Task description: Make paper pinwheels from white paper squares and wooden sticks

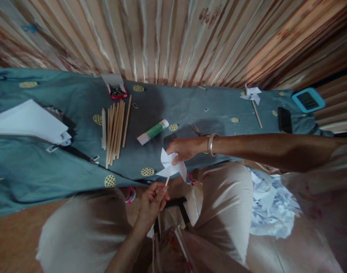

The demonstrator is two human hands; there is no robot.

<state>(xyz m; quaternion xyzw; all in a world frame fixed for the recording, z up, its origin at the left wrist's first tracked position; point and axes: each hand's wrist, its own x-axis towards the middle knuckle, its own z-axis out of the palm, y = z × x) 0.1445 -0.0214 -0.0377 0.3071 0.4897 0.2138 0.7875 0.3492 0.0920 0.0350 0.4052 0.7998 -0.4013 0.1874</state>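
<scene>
A white paper pinwheel [170, 168] sits on top of a thin wooden stick [167, 181] just past the table's near edge. My left hand [153, 200] is closed round the lower end of that stick. My right hand [183, 148], a metal bangle on its wrist, reaches in from the right and pinches the middle of the pinwheel. A bundle of wooden sticks [114, 129] lies on the blue-grey cloth [48, 167], and a glue stick [153, 131] lies to its right.
A small red box [117, 90] with dark bits stands at the back. White paper sheets [28, 122] lie at the left. A finished pinwheel [252, 95], a black phone [284, 119] and a blue-framed device [308, 100] are at the right. Paper scraps [272, 206] lie by my knee.
</scene>
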